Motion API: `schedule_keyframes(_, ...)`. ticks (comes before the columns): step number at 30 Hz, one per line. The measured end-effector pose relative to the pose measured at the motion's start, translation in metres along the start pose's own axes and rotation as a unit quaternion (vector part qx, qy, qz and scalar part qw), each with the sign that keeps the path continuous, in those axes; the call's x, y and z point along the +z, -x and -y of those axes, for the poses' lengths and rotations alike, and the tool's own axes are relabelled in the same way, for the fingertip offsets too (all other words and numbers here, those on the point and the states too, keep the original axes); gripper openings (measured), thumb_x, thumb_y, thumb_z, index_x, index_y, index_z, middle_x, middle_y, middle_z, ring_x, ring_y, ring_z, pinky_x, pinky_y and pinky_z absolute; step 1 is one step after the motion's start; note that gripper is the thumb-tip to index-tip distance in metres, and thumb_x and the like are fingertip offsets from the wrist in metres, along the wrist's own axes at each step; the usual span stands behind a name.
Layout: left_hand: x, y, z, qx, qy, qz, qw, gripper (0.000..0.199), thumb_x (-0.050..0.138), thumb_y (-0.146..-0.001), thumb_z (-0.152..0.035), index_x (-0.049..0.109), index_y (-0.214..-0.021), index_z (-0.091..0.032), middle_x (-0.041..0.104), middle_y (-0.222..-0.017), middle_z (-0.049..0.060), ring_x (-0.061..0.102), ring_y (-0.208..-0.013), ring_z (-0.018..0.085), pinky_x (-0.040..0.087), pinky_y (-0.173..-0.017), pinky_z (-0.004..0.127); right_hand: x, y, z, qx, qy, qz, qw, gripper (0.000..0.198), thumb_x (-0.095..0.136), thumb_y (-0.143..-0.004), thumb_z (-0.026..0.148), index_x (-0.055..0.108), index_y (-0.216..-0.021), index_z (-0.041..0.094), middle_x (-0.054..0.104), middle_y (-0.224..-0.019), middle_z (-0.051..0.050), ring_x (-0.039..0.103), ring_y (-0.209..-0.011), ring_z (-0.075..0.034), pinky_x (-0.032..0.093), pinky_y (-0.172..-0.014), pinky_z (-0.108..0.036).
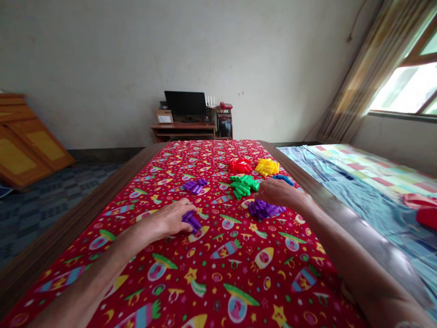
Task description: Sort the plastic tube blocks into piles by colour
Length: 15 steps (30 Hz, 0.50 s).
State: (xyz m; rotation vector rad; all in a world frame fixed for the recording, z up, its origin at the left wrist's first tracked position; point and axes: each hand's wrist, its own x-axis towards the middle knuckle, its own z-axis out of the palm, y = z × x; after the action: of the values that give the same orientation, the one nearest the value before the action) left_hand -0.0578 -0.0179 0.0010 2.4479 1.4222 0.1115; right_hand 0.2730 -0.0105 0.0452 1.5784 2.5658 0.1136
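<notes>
My left hand rests on the red patterned cloth, its thumb and fingers curled around a small bunch of purple tube-like plastic pieces. Just beyond it lies another small purple group. My right hand is bent down between the green pieces and a larger purple pile. Its fingers are drawn together, and their tips are mostly hidden, so anything in them does not show. Blue pieces lie partly behind this hand. Farther back are the red pile and the yellow pile.
The cloth covers a long table with a dark wooden edge. A bed adjoins on the right. Against the far wall stands a desk with a monitor. A wooden cabinet is at the left.
</notes>
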Motion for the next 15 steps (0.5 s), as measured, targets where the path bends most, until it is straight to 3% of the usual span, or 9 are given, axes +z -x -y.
schedule_keyframes(3, 0.001, -0.002, 0.005, -0.010, 0.020, 0.004, 1.000, 0.040, 0.069, -0.066, -0.038, 0.071, -0.103, -0.024, 0.070, -0.097, 0.006, 0.066, -0.090, 0.025, 0.051, -0.081, 0.031, -0.009, 0.003, 0.006, 0.012, 0.012, -0.036, 0.999, 0.040, 0.040, -0.098, 0.034, 0.070, -0.085, 0.010, 0.066, -0.075, -0.013, 0.056, -0.062, -0.013, 0.030, -0.055, -0.026)
schedule_keyframes(6, 0.005, -0.004, 0.007, -0.007, 0.048, 0.001, 0.999, 0.038, 0.068, -0.068, -0.040, 0.071, -0.102, -0.024, 0.069, -0.095, 0.006, 0.065, -0.087, 0.024, 0.051, -0.078, 0.030, -0.009, 0.003, 0.020, -0.045, 0.003, -0.075, 0.996, 0.033, 0.039, -0.097, 0.023, 0.068, -0.084, 0.012, 0.066, -0.074, -0.011, 0.051, -0.060, -0.012, 0.027, -0.054, -0.027)
schedule_keyframes(11, 0.016, -0.014, -0.003, 0.035, 0.085, -0.036, 0.995, 0.027, 0.067, -0.072, -0.046, 0.072, -0.087, -0.024, 0.066, -0.089, 0.003, 0.062, -0.083, 0.021, 0.049, -0.075, 0.029, 0.020, -0.004, 0.061, -0.203, -0.087, -0.101, 0.970, 0.023, 0.044, -0.097, 0.026, 0.064, -0.091, 0.016, 0.066, -0.082, -0.006, 0.053, -0.068, -0.011, 0.031, -0.059, -0.025)
schedule_keyframes(15, 0.031, -0.022, -0.017, 0.032, 0.180, -0.073, 0.980, 0.027, 0.064, -0.073, -0.045, 0.069, -0.086, -0.021, 0.067, -0.086, 0.002, 0.062, -0.082, 0.020, 0.050, -0.075, 0.029, 0.042, -0.008, 0.093, -0.194, -0.109, -0.104, 0.969, 0.031, 0.055, -0.091, 0.033, 0.057, -0.115, 0.013, 0.068, -0.100, -0.013, 0.059, -0.083, -0.018, 0.034, -0.061, -0.027)
